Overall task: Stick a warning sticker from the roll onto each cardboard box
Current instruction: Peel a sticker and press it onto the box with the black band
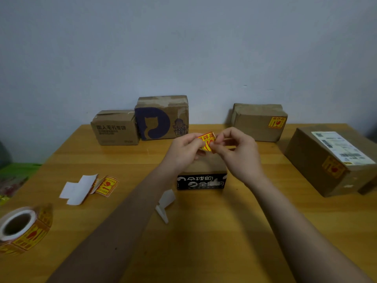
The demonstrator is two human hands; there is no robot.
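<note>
Two hands meet just above the middle of the frame, both pinching one yellow-and-red warning sticker [207, 140]. The left hand [183, 150] holds its left edge between thumb and fingertips; the right hand [237, 152] pinches its lower right corner, fingers curled. The sticker sits between the two grips, curled, above a small box with a black printed front [201, 181] that stands on the wooden table [224, 231] at centre frame.

The sticker roll [23, 228] lies at lower left, well apart from the hands. Spent white backing strips [78, 188] and a loose sticker [107, 185] lie at middle left. Another backing scrap [165, 203] lies below the black-fronted box.

Along the wall stand a box with printed characters [115, 127], a box with a cat logo [162, 117] touching it, and a box [258, 122] already bearing a sticker. At right, a larger box with a shipping label [330, 160] also carries a sticker.
</note>
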